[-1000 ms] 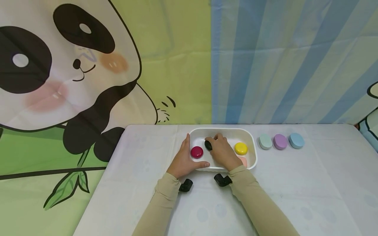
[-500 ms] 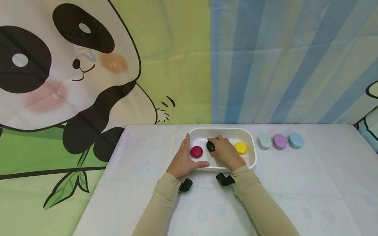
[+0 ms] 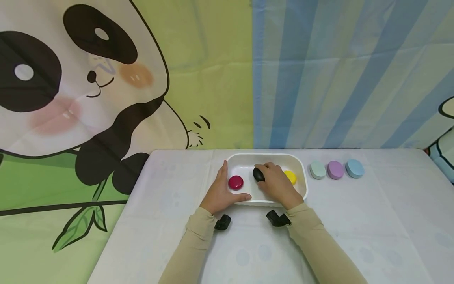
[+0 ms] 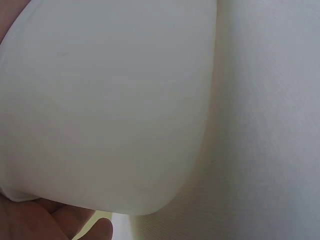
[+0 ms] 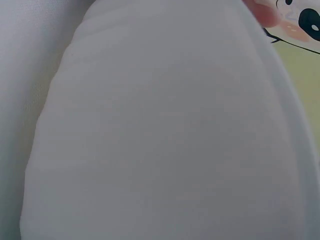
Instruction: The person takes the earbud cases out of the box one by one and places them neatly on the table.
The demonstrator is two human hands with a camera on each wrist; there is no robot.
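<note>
R hand (image 3: 278, 183) pinches black oval piece (image 3: 258, 174) inside white tray (image 3: 244, 163); L hand (image 3: 218, 193), fingers straight, braces tray's near-L corner. Piece prob. light, stiff, maybe slippery; best held by sides.

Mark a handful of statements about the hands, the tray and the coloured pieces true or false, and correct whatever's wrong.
1. The left hand is at the left end of the white tray. True.
2. The right hand is empty. False: it holds a black piece.
3. The yellow piece is partly hidden behind the right hand in the head view. True.
4. The red piece lies outside the white tray. False: the red piece is inside it.
5. Mint, purple and blue pieces sit right of the white tray. True.
</note>
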